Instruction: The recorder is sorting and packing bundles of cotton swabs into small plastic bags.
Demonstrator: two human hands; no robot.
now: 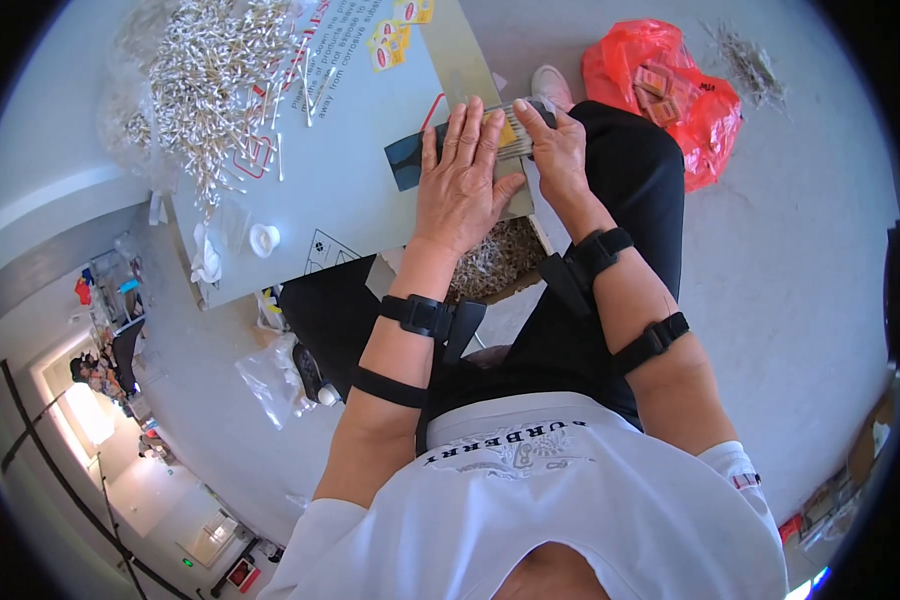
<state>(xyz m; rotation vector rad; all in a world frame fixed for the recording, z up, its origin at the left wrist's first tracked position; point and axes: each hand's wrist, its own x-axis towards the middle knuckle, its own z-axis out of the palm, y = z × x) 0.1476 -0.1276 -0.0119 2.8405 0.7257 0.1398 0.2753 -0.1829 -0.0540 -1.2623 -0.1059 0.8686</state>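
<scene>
My left hand (462,185) lies flat with its fingers stretched out, pressing on a dark blue printed wrapper (403,163) at the table's near right edge. Beside it, my right hand (560,155) grips the end of a flat bundle of cotton swabs (516,140) between thumb and fingers. A yellow patch of the packaging shows between the two hands. My left hand hides most of the wrapper, so how far the swabs sit inside it cannot be seen. Below my hands, an open cardboard box (505,262) full of loose cotton swabs stands between my legs.
A large heap of cotton swabs (215,90) lies on plastic at the table's far left. Yellow labels (388,45) and a white round cap (264,240) rest on the table (360,200). On the floor at right are a red plastic bag (710,125) holding small packs and scattered swabs (748,65).
</scene>
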